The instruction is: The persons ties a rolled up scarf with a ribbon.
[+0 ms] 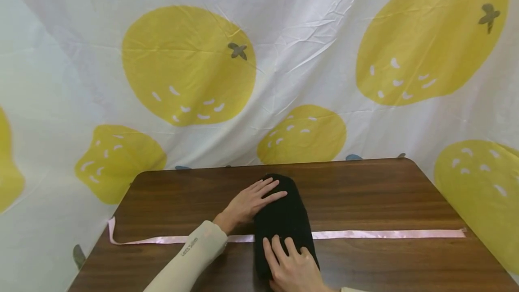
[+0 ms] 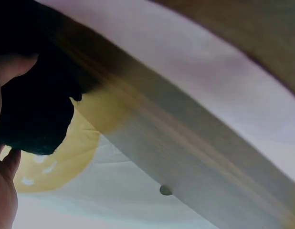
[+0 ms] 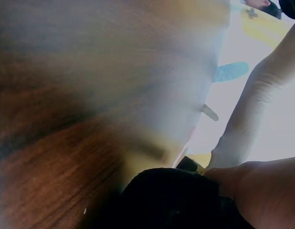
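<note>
Black bundle (image 1: 281, 220), one, across one ribbon (image 1: 385, 234), left hand (image 1: 252, 202) and right hand (image 1: 293, 267) relaxed atop

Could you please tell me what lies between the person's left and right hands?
In the head view, a bare stretch of the black item lies between the left hand and the right hand, with pink ribbon on either side.

At lower centre, the left hand (image 1: 252, 201) and right hand (image 1: 295, 266) rest on black cloth (image 1: 282, 217) over a pink ribbon (image 1: 385, 234).
</note>
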